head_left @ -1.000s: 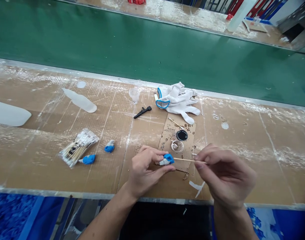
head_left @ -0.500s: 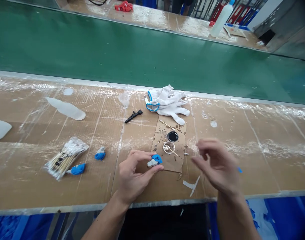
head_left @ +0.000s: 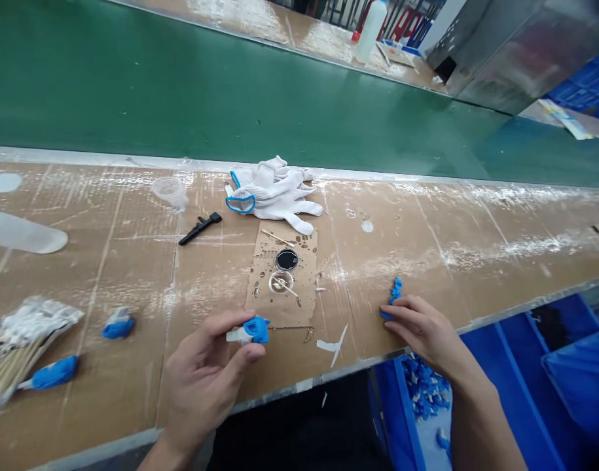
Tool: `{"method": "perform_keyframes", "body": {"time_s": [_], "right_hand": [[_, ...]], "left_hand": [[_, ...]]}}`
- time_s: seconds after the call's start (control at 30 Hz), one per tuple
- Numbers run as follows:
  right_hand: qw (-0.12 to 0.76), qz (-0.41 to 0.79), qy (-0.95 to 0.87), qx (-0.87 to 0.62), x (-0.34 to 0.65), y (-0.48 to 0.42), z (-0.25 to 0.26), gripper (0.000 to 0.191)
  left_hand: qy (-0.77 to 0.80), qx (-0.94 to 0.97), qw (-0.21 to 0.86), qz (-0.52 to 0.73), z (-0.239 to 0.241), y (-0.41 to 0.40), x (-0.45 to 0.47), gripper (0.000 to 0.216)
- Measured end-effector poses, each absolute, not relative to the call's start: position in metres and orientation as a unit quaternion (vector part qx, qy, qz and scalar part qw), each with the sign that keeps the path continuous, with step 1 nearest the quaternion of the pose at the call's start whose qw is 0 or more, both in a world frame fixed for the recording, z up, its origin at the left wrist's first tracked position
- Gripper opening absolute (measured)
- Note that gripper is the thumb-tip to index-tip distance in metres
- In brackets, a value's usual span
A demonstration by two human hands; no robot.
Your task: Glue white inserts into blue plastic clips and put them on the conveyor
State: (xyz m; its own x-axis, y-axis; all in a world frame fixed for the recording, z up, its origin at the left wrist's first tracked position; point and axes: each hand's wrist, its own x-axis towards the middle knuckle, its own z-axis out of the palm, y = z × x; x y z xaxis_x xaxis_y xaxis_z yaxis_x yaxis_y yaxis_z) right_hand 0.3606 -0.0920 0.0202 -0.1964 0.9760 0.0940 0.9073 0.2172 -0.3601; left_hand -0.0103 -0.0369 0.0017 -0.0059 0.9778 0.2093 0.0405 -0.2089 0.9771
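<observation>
My left hand (head_left: 205, 373) pinches a small blue and white plastic part (head_left: 250, 330) just above the cardboard-covered bench (head_left: 427, 242). Off to the right, my right hand (head_left: 419, 327) rests on the bench with its fingertips on a small blue plastic piece (head_left: 393, 296). Between my hands lies a cardboard scrap (head_left: 264, 294) holding a black-filled cap (head_left: 286, 260) and a clear cap (head_left: 281, 282) with a swab stick resting in it.
White gloves (head_left: 272, 193) lie behind the scrap, with a black plastic piece (head_left: 199, 227) and a clear cup (head_left: 169, 191) to their left. Two blue parts (head_left: 117, 324) and a bag of cotton swabs (head_left: 19, 343) sit far left. A green conveyor belt (head_left: 181, 85) runs behind. Blue bins (head_left: 581, 379) stand below right.
My right hand has let go of the swab stick, which now rests in the clear cap, and has moved right to the blue piece. The view has swung rightward.
</observation>
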Motion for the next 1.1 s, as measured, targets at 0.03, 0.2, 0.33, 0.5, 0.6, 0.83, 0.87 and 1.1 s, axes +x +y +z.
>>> {"method": "perform_keyframes", "body": {"time_s": [0.03, 0.2, 0.33, 0.5, 0.6, 0.83, 0.87, 1.1], "right_hand": [[0.158, 0.111, -0.769, -0.609, 0.359, -0.091, 0.019, 0.019], [0.287, 0.104, -0.737, -0.603, 0.33, -0.085, 0.024, 0.012], [0.432, 0.241, -0.679, -0.543, 0.271, -0.081, 0.028, 0.016], [0.495, 0.4, -0.621, -0.457, 0.218, -0.073, 0.028, 0.025], [0.455, 0.362, -0.669, -0.463, 0.213, -0.07, 0.027, 0.028], [0.443, 0.339, -0.699, -0.447, 0.211, -0.063, 0.03, 0.015], [0.446, 0.331, -0.705, -0.442, 0.21, -0.062, 0.031, 0.014], [0.448, 0.322, -0.715, -0.429, 0.209, -0.06, 0.03, 0.025]], "left_hand": [[0.453, 0.548, 0.442, 0.547, 0.006, -0.039, -0.006, 0.024], [0.445, 0.479, 0.538, 0.532, 0.014, -0.049, 0.018, 0.025], [0.405, 0.385, 0.66, 0.502, 0.01, -0.057, 0.032, 0.025], [0.385, 0.363, 0.687, 0.499, 0.01, -0.06, 0.03, 0.022], [0.403, 0.373, 0.677, 0.49, 0.011, -0.059, 0.024, 0.024], [0.437, 0.457, 0.6, 0.49, 0.009, -0.061, 0.019, 0.026], [0.438, 0.472, 0.586, 0.492, 0.009, -0.061, 0.018, 0.026], [0.441, 0.547, 0.511, 0.496, 0.011, -0.061, 0.015, 0.03]]}}
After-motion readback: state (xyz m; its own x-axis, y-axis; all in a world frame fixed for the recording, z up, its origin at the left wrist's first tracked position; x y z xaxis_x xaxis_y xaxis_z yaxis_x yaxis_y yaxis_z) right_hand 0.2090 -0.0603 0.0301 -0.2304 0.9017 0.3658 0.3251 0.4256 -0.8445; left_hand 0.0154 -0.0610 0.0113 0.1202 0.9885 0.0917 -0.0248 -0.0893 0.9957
